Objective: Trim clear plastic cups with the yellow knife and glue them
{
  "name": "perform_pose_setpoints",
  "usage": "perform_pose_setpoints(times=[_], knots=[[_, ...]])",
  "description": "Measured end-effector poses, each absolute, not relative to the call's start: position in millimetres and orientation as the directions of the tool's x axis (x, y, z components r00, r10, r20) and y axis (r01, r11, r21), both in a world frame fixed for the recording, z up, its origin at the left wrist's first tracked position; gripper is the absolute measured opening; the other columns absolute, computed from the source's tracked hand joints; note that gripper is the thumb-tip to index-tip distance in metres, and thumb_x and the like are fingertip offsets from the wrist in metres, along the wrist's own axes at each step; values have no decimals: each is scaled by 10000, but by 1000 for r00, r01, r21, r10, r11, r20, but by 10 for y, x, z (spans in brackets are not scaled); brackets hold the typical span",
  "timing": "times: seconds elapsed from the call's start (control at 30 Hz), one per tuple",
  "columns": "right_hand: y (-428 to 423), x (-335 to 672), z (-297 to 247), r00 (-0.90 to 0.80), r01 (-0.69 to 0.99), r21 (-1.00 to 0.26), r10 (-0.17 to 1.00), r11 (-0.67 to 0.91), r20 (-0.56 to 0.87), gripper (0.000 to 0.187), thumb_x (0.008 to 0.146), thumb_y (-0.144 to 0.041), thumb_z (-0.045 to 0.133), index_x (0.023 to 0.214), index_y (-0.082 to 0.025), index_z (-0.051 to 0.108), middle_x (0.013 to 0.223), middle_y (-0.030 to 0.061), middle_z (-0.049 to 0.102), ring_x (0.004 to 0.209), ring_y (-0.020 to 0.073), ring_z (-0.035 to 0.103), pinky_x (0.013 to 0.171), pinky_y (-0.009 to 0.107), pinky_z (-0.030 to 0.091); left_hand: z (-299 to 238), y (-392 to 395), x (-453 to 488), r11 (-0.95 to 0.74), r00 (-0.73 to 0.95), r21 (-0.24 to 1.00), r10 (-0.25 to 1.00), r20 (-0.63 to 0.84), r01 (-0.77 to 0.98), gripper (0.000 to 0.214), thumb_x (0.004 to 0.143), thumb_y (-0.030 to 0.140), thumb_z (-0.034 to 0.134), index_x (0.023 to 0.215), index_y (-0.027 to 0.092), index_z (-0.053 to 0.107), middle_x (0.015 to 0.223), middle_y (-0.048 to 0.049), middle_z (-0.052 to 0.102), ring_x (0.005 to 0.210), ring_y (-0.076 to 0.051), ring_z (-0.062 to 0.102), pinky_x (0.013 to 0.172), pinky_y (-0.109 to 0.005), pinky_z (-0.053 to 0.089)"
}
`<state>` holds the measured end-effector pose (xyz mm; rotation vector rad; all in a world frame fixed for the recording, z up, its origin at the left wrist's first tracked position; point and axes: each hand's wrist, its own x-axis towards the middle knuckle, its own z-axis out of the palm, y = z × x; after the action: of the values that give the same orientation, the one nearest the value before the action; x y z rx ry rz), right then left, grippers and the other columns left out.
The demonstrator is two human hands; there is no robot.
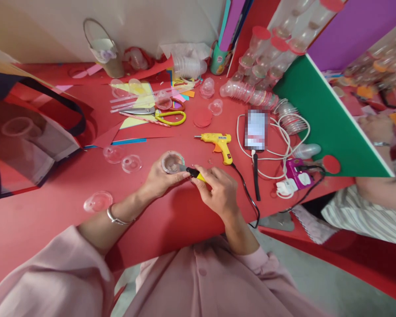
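My left hand (158,178) is wrapped round a small clear plastic cup (172,162), its round opening facing up at me. Between the thumb and fingers of my right hand (219,187) is a yellow and black utility knife (195,171). Its blade points left and reaches the right side of the cup's rim; whether it cuts into the plastic I cannot tell. A yellow glue gun (218,143) lies on its side just beyond my right hand. Clear plastic lids (132,163) rest on the red table (171,215) left of the cup.
Yellow-and-orange-handled scissors (170,117) lie on coloured paper and straws. To the right are a phone (256,130), white cables and a purple power adapter (295,171). A green divider (330,119) separates a co-worker's arm (376,149). A transparent bag (29,136) stands left.
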<state>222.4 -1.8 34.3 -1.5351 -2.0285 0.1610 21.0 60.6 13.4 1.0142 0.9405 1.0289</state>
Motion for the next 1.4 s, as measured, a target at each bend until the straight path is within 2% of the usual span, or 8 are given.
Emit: perform_pose_setpoints(times=[0.2, 0.43, 0.67, 0.93, 1.07, 1.4], knots=[[-13, 2248, 344, -169, 810, -481, 919, 335, 355, 328, 1060, -410, 631, 1323, -247, 741, 917, 41, 767, 860, 178, 690, 780, 307, 486, 118, 636, 196, 135, 221, 976, 971, -95, -173, 575, 612, 323, 1034, 1014, 175, 650, 897, -14, 703, 740, -122, 634, 674, -239, 522], [-13, 2242, 356, -176, 772, -548, 937, 321, 302, 345, 1077, -424, 587, 1314, -224, 736, 933, 41, 783, 845, 173, 691, 761, 305, 492, 69, 676, 175, 118, 252, 963, 966, -54, -244, 637, 568, 297, 1054, 1045, 184, 646, 912, -12, 717, 756, -139, 691, 682, -246, 566], [-8, 2249, 346, -154, 786, -538, 940, 304, 305, 342, 1076, -423, 584, 1318, -234, 736, 951, 46, 788, 879, 180, 701, 795, 306, 501, 88, 664, 187, 139, 277, 947, 959, -56, -289, 642, 576, 313, 1052, 1054, 190, 641, 922, -16, 721, 724, -143, 697, 669, -264, 581], [-3, 2220, 350, -188, 772, -539, 931, 337, 314, 367, 1075, -436, 585, 1311, -202, 742, 909, 44, 774, 822, 169, 675, 759, 302, 486, 60, 655, 181, 106, 278, 969, 960, -41, -222, 632, 570, 330, 1055, 1027, 181, 645, 911, -14, 699, 762, -132, 645, 701, -251, 538], [-9, 2211, 348, -189, 766, -546, 931, 339, 313, 359, 1076, -433, 579, 1319, -219, 735, 919, 42, 772, 835, 171, 677, 767, 304, 492, 51, 656, 176, 99, 286, 971, 958, -34, -217, 643, 568, 331, 1055, 1045, 183, 652, 949, -29, 712, 788, -143, 656, 715, -260, 542], [-29, 2207, 326, -154, 824, -473, 927, 312, 342, 335, 1066, -425, 606, 1315, -241, 734, 921, 48, 781, 870, 190, 696, 775, 317, 485, 50, 658, 176, 103, 237, 968, 970, -47, -231, 635, 570, 312, 1053, 1054, 193, 660, 934, -21, 718, 775, -147, 666, 715, -268, 551]])
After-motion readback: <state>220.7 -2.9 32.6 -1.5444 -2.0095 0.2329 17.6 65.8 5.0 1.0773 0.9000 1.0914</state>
